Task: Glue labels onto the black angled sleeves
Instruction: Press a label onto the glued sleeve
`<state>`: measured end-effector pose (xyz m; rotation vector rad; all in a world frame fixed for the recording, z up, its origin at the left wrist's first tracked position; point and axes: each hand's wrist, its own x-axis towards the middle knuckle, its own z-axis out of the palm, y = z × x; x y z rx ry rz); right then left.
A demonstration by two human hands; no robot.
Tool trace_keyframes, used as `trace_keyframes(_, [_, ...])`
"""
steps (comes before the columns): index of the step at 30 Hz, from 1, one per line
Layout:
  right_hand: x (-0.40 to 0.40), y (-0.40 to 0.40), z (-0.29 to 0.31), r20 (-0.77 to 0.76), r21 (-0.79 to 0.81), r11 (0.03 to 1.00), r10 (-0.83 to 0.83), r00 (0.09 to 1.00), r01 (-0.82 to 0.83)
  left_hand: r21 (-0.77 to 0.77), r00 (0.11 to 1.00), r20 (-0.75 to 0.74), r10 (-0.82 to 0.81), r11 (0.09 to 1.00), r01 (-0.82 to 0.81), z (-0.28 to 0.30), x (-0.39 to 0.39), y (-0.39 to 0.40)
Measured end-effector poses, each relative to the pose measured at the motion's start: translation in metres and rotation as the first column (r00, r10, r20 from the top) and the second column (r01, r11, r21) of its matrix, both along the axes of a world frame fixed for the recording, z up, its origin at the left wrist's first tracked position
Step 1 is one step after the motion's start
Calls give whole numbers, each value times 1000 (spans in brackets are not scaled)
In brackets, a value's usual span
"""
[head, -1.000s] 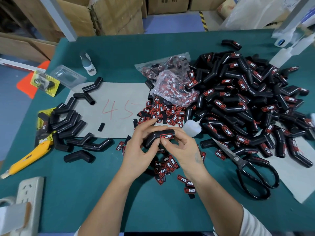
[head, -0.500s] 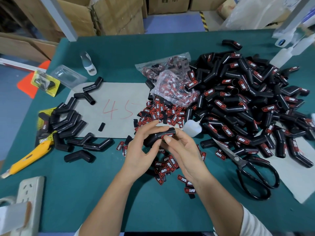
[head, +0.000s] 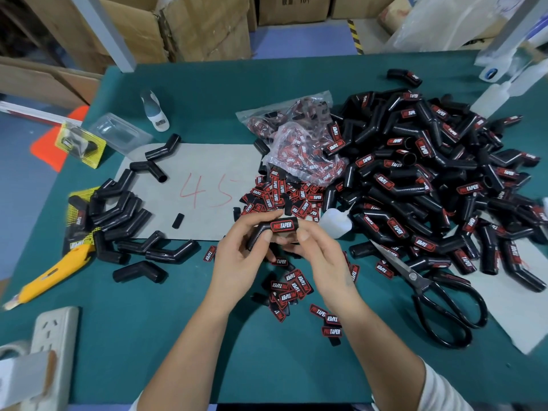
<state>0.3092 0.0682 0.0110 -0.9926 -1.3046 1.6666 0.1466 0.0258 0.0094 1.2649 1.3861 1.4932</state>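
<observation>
Far left on the green table (head: pixel 148 336): a yellow utility knife (head: pixel 49 272) lay beside a cluster of bare sleeves (head: pixel 118 215), none labelled as far as could be seen. These rested partly on a grey sheet (head: pixel 207 161) marked "45" in red.

Centre: the left hand (head: pixel 237 262) gripped a black angled sleeve (head: pixel 274 231) by its lower leg, fingers curled round it, holding it raised just above the table. A red-and-black label (head: pixel 281 225) sat on the upper leg, facing the camera. The right hand (head: pixel 323 259) was at the same piece, its thumb against the sleeve's near edge just below the label; how the remaining fingers closed behind it could not be made out. Loose labels (head: pixel 292 287) lay scattered under and beyond both hands, with a small white glue bottle (head: pixel 335 223) just to the right of the sleeve.

Right: a large heap of labelled sleeves (head: pixel 430 185), and black scissors (head: pixel 439 304) at its near edge.

Judgement: the step in hand was pressing or checking a freshly placed label. Next would call for firm pressure until the glue held, then setting the piece on the right-hand heap and taking a bare one from the left.
</observation>
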Motion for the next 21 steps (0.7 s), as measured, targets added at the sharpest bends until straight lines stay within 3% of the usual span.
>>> trace_keyframes(11, [-1, 0, -12, 115, 218, 973, -106, 988, 79, -32, 992, 88, 91, 996, -88, 2, 1, 0])
trace_keyframes(21, [-2, -6, -4, 95, 373, 919, -172, 981, 125, 81, 993, -102, 62, 995, -54, -1, -2, 0])
